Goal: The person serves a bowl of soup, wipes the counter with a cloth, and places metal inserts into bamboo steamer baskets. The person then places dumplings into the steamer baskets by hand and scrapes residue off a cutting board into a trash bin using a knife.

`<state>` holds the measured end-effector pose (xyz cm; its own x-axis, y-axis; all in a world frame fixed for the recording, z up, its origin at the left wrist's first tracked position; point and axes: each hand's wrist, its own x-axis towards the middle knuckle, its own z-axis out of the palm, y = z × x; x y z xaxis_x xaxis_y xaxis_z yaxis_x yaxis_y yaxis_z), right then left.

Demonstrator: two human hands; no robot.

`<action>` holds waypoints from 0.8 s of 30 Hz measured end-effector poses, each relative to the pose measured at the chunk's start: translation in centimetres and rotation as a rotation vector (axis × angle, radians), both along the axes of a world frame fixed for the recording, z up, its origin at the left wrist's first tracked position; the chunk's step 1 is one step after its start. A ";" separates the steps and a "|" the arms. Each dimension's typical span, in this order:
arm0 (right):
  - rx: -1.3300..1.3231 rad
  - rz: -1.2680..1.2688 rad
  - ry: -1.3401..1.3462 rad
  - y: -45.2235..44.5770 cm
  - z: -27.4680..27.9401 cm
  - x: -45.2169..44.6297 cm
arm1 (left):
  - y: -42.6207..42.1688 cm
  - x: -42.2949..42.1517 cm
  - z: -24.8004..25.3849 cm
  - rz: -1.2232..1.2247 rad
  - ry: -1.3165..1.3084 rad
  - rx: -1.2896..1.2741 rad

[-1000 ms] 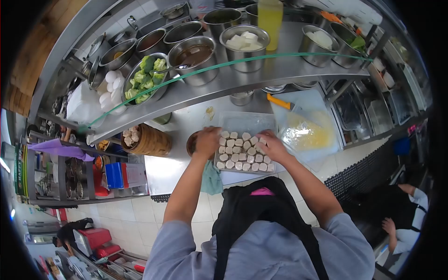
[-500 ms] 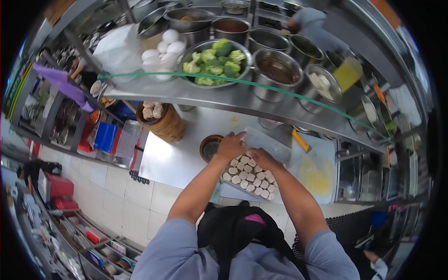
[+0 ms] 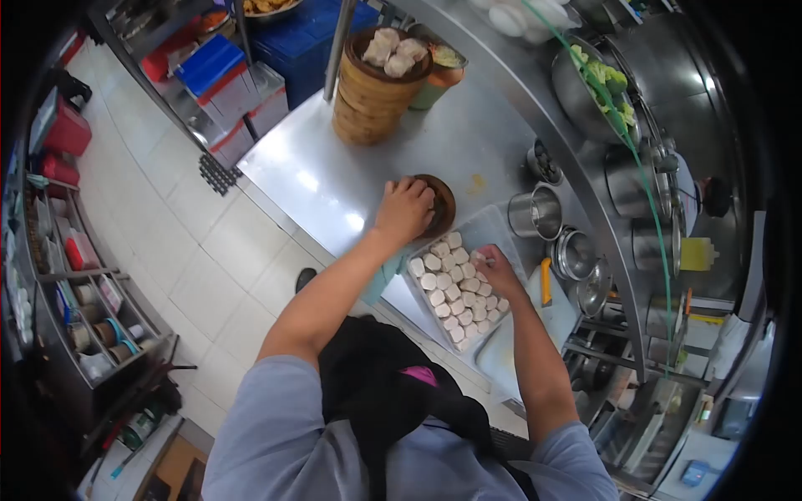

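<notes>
My left hand (image 3: 407, 207) reaches over a small round bamboo steamer (image 3: 447, 207) on the steel counter. Its fingers curl down inside the rim, and their tips are hidden along with anything they hold. A clear plastic container (image 3: 494, 224) to the right is packed with rows of pale, blocky dumplings (image 3: 452, 292). At its far right side, my right hand (image 3: 499, 274) pinches a pale dumpling (image 3: 479, 258) between thumb and fingers, above the others.
A stack of bamboo steamers (image 3: 368, 108) with dumplings on top stands farther back. Metal bowls (image 3: 576, 255) and a yellow-handled tool (image 3: 545, 282) lie right of the container, near a cutting board (image 3: 501, 355). A steel shelf (image 3: 576, 188) with pots overhangs the counter.
The view has swung round to the left and turned. Both hands were together at the container's far end; now my left hand is at the small steamer and my right at the container's right side.
</notes>
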<state>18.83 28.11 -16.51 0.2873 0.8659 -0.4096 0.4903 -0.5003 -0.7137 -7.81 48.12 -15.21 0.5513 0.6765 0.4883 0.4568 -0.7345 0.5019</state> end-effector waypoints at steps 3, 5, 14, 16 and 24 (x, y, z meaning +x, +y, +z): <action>0.058 0.042 -0.051 -0.1 -0.8 0.7 | -2.6 1.7 1.3 -0.111 -0.055 -0.014; 0.094 0.051 -0.078 -0.1 -0.7 0.7 | -4.7 3.7 1.0 -0.277 0.046 -0.020; 0.014 -0.339 0.331 -1.4 1.5 -0.3 | -8.6 10.7 0.5 -0.334 0.793 -0.185; 0.024 -0.406 0.377 -1.5 1.4 -0.1 | -7.8 12.5 -0.9 -0.315 0.855 -0.263; 0.095 -0.457 0.528 -1.7 0.5 -0.3 | -7.4 12.4 0.8 -0.307 1.032 -0.338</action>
